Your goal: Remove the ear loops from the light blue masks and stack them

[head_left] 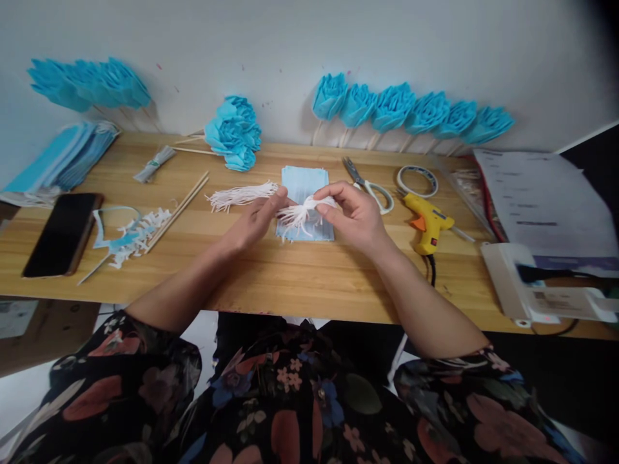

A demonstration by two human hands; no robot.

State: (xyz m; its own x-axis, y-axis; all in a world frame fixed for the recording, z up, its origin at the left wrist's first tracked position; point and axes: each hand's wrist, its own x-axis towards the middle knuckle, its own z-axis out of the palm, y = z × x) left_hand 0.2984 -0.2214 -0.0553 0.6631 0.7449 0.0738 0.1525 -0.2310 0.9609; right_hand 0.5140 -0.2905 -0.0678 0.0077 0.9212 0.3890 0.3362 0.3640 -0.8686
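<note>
A bundle of thin white cords (302, 211) is held in front of me, its loose ends fanned out to the left. My right hand (355, 211) pinches the bundle between thumb and fingers. At the fanned ends, my left hand (261, 218) has its thumb and fingers closed on some strands; the exact grip is partly hidden. Beneath the cords lies a stack of light blue sheets (304, 177). A second white cord bundle (236, 196) rests on the table just beyond my left hand.
Scissors (370, 187), a tape roll (416, 181) and a yellow glue gun (428, 222) lie to the right, near a white power strip (512, 283). Blue flowers on sticks (391, 108) lean on the wall. At left are a phone (62, 235), blue masks (68, 154) and thin sticks (178, 209).
</note>
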